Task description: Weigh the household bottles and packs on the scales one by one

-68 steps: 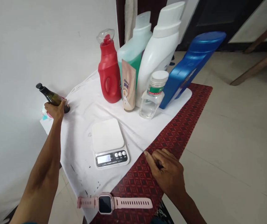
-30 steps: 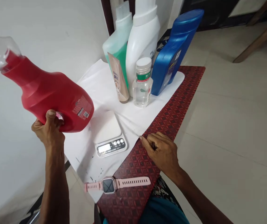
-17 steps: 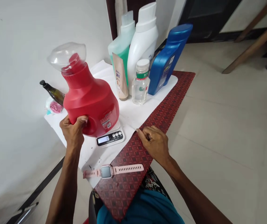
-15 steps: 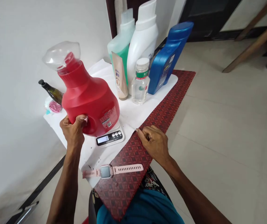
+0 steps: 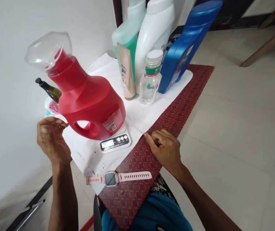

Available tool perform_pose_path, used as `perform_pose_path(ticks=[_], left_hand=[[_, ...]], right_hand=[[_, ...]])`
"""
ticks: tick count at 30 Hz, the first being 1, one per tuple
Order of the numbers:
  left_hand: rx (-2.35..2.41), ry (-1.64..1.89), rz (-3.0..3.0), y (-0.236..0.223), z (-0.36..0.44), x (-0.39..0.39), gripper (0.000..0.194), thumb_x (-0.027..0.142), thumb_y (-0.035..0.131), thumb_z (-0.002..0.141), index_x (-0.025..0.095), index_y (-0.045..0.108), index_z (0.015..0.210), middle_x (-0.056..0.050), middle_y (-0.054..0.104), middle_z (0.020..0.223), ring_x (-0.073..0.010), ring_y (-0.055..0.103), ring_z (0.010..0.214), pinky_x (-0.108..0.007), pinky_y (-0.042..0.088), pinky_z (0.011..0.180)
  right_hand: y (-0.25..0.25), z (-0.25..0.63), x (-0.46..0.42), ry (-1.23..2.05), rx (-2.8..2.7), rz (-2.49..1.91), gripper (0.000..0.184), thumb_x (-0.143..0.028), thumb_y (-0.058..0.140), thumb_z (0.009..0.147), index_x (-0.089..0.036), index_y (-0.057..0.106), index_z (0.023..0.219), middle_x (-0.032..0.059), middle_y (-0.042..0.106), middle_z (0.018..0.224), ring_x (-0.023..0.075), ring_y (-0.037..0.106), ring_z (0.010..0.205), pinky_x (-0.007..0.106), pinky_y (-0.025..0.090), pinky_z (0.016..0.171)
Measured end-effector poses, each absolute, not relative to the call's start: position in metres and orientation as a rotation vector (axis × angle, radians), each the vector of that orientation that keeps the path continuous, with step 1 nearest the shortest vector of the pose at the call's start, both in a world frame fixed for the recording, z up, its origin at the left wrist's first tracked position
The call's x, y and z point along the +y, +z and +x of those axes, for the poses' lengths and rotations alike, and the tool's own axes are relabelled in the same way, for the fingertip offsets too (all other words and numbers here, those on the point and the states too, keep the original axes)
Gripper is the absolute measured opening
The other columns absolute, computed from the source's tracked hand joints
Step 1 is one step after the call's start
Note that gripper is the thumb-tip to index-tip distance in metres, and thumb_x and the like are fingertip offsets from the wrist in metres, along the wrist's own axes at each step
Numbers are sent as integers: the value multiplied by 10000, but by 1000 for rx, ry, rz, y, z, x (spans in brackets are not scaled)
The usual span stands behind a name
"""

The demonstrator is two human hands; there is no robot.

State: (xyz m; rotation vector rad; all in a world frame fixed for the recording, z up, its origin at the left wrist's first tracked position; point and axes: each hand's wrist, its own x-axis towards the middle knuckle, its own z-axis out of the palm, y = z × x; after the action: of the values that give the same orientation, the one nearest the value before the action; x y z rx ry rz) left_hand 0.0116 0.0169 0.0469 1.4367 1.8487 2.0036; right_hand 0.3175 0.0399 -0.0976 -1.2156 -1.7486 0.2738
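A red jug point(image 5: 91, 99) with a clear cap point(image 5: 53, 48) stands tilted in view on a small digital kitchen scale point(image 5: 115, 143). Its handle hole faces me and nothing grips it. My left hand point(image 5: 52, 138) is just left of the jug, open, fingers bent and apart from the handle. My right hand point(image 5: 165, 150) rests at the table's near edge, curled closed, its thumb tip touching the border of the white sheet point(image 5: 137, 112). What lies inside those fingers, if anything, is hidden. The scale's digits are too faint to read.
A pink-strapped smartwatch point(image 5: 110, 178) lies near the front corner of the red patterned table point(image 5: 137, 173). Behind stand a beige tube point(image 5: 126, 73), a clear bottle point(image 5: 150, 80), a green bottle point(image 5: 127, 35), a white bottle point(image 5: 153, 32) and a blue bottle point(image 5: 185, 48). A dark bottle point(image 5: 52, 93) lies left.
My left hand has let go of the red jug's handle and moved left, fingers opened. The jug now sits on the scale by itself. My right hand keeps its place; the view has shifted a little.
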Motion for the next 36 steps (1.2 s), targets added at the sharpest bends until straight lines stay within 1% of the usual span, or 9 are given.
perform_pose_path(ticks=[2, 6, 10, 14, 18, 23, 27, 32, 36], left_hand=[[1851, 2020, 1400, 46, 11, 15, 488, 755, 562, 900, 267, 549, 902, -33, 578, 889, -210, 611, 785, -392, 573, 787], [1683, 1940, 1508, 35, 26, 18, 499, 743, 730, 832, 259, 643, 922, -23, 617, 846, -202, 613, 777, -354, 550, 750], [1697, 1911, 1398, 19, 49, 32, 430, 528, 879, 762, 228, 580, 694, 33, 496, 624, -124, 428, 561, -280, 418, 559], [1692, 2037, 1180, 17, 51, 51, 465, 406, 882, 691, 219, 466, 600, 70, 343, 550, -87, 319, 507, -254, 339, 499], [1803, 2150, 1141, 29, 28, 73, 471, 393, 876, 612, 217, 440, 597, 86, 341, 535, -76, 340, 497, -245, 333, 493], [1897, 2306, 971, 35, -14, 114, 511, 452, 881, 598, 219, 426, 577, 77, 344, 524, -77, 302, 516, -258, 280, 498], [1939, 2298, 909, 21, -42, 143, 524, 491, 931, 573, 205, 493, 604, 58, 402, 605, -93, 350, 596, -262, 337, 558], [2007, 2338, 816, -1, -68, 173, 509, 576, 889, 663, 210, 535, 672, 42, 477, 672, -119, 408, 638, -289, 398, 619], [2253, 2198, 884, -9, -80, 200, 455, 562, 856, 732, 226, 553, 781, 30, 563, 741, -161, 505, 703, -330, 488, 716]], right_hand=[[-98, 318, 40, 253, -1754, -1214, 529, -243, 651, 1040, -255, 319, 627, -54, 407, 548, 146, 406, 574, 339, 353, 642], [-99, 319, 40, 216, -1778, -1191, 530, -238, 655, 1046, -256, 316, 639, -54, 402, 559, 145, 399, 570, 341, 347, 631], [-97, 321, 40, 187, -1818, -1175, 538, -252, 658, 1060, -256, 308, 651, -54, 397, 572, 143, 393, 567, 350, 333, 624], [-96, 321, 41, 178, -1844, -1148, 536, -260, 649, 1078, -255, 308, 666, -57, 384, 582, 137, 391, 570, 333, 341, 621], [-97, 321, 41, 167, -1844, -1163, 536, -274, 623, 1098, -255, 299, 673, -58, 370, 588, 133, 393, 576, 314, 349, 623], [-97, 322, 43, 100, -1876, -1175, 534, -333, 570, 1132, -260, 314, 669, -56, 390, 583, 134, 429, 571, 314, 363, 635], [-99, 323, 45, 21, -1885, -1152, 513, -348, 549, 1144, -265, 355, 675, -55, 431, 590, 133, 465, 561, 313, 392, 650], [-109, 326, 47, -4, -1937, -1107, 497, -337, 549, 1145, -261, 385, 683, -59, 458, 601, 122, 490, 552, 302, 424, 663], [-119, 333, 48, -53, -1987, -1088, 459, -326, 563, 1141, -257, 448, 701, -60, 483, 609, 120, 523, 560, 299, 440, 675]])
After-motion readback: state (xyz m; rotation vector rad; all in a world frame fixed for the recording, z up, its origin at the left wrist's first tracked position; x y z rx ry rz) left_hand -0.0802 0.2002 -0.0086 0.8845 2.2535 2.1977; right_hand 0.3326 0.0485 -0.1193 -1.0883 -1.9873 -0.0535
